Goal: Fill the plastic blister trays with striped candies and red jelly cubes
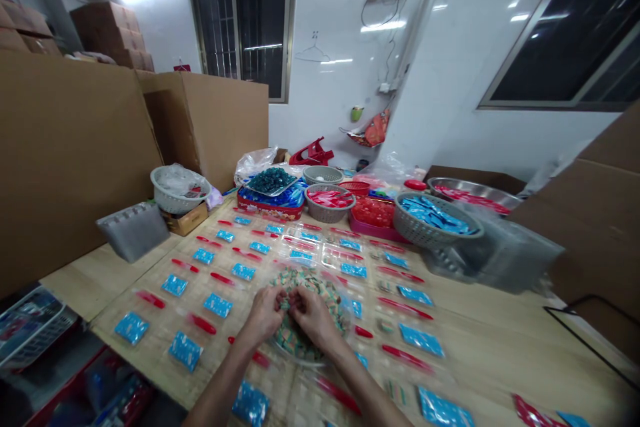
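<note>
Left hand (265,315) and right hand (314,317) meet over clear bowl (305,361) in middle of table (500,340). Both pinch one small green piece (285,303), low over pile so spills fall back. Blue packets (219,305) and red sticks (203,323) lie in rows around, easy to reach.

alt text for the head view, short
Left hand and right hand meet over a clear dish of small pieces on a wooden table. Rows of blue packets and red sticks lie around it; baskets stand behind.

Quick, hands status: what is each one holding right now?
Left hand: closed, fingertips pinching a small piece over the clear bowl.
Right hand: closed, pinching the same small piece.
</note>
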Motion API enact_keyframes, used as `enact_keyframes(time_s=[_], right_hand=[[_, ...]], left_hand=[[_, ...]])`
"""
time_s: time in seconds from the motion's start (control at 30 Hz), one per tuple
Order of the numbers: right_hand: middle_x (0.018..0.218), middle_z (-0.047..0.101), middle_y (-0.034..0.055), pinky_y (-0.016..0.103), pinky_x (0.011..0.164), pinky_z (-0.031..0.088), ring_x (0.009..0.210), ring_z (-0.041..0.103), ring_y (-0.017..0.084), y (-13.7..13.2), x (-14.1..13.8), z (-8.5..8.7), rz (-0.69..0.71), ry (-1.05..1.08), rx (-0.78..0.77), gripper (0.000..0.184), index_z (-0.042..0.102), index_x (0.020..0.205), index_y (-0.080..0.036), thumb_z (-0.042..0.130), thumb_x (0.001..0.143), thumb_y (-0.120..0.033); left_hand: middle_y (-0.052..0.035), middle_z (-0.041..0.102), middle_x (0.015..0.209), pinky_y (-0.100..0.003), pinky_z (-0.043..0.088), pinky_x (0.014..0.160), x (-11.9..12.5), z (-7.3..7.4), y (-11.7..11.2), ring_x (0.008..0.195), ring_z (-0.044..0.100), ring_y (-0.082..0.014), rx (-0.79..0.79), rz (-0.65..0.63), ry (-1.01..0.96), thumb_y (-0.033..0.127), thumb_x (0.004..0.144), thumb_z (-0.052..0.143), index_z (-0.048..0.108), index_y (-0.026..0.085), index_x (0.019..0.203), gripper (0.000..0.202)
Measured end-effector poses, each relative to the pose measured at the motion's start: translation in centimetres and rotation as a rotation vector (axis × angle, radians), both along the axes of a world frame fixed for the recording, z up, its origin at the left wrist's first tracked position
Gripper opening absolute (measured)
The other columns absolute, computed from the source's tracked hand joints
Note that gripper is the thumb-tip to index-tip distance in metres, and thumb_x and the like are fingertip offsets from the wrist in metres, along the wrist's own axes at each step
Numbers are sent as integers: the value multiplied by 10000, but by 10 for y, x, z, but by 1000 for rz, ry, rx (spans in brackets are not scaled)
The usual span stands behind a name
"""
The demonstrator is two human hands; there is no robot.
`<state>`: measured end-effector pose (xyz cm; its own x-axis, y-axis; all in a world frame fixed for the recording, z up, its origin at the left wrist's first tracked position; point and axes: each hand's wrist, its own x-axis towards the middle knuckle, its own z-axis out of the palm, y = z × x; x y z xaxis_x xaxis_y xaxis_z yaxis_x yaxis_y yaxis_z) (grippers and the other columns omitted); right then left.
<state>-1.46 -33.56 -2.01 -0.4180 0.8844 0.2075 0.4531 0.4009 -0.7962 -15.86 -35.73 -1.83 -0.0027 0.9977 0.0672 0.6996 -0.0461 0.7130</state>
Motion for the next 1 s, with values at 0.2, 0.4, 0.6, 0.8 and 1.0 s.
enact_keyframes(time_s=[0.2,0.4,0.6,0.8,1.0], right_hand=[[768,676,43,241,674,411,750,608,177,-11,-1,12,-100,-180,62,222,620,823,-165,462,710,-58],[832,685,51,251,706,419,792,613,184,-12,0,18,-58,-234,86,248,637,882,-168,478,722,-65],[908,679,54,266,793,405,894,592,187,-5,9,24,102,-240,204,274,656,890,-185,490,718,-50],[707,640,15,217,645,361,716,561,144,-10,23,52,200,-268,228,154,644,726,-172,524,717,-76],[568,532,-42,187,532,322,551,461,88,-12,72,61,171,-47,-38,72,620,665,-148,566,655,-101]], left_hand=[[4,616,683,-207,401,559,0,-2,0,593,555,-124,8,9,-2,23,595,517,637,145,855,311],[11,611,674,-206,397,546,0,-3,0,588,556,-126,29,7,-46,26,585,513,626,150,876,336],[44,570,634,-192,370,506,0,7,1,536,506,-103,70,-48,-166,18,558,504,595,149,983,454],[45,587,635,-176,371,491,6,19,-3,548,519,-97,14,-215,-388,58,563,576,571,151,933,382],[-4,641,780,-242,474,593,16,26,-11,617,585,-123,-160,-299,-650,235,578,719,506,166,1075,545]])
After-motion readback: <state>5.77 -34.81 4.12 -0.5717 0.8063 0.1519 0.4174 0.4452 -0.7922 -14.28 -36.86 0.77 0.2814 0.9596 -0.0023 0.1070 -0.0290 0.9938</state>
